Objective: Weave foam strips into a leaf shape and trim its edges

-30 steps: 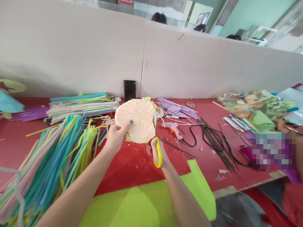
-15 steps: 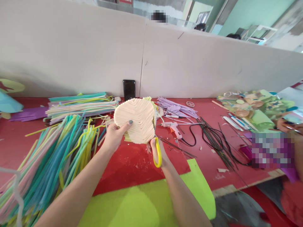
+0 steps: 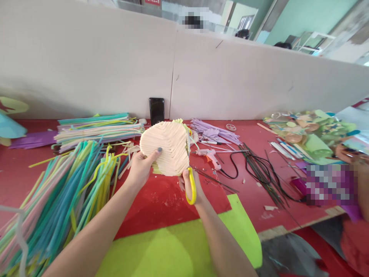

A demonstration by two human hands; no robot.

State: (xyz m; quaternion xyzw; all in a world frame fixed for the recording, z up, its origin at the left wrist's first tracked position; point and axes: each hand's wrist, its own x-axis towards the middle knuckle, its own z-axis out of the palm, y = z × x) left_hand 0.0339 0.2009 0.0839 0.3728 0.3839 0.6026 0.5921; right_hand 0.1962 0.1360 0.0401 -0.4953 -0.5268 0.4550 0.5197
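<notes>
My left hand (image 3: 143,166) grips a cream heart-like piece (image 3: 170,144) by its left side, thumb on the front face and fingers behind it. The piece is covered in slanted cream strips that meet along a middle line. Yellow-handled scissors (image 3: 192,186) are in my right hand (image 3: 188,184), thumb through one loop. Their blades point up along the right edge of the piece and are mostly hidden by it. Some green-yellow material (image 3: 156,169) shows from behind the piece's lower left.
Bundles of coloured pipe cleaners (image 3: 66,192) lie on the left. A black phone (image 3: 157,110) leans on the white partition (image 3: 115,65). To the right are a pink glue gun (image 3: 211,157) with its cord, dark wires (image 3: 259,173) and a co-worker's hand (image 3: 350,152).
The cream piece and both hands have hardly moved; my view has shifted slightly. The scissors stay at the piece's right edge.
</notes>
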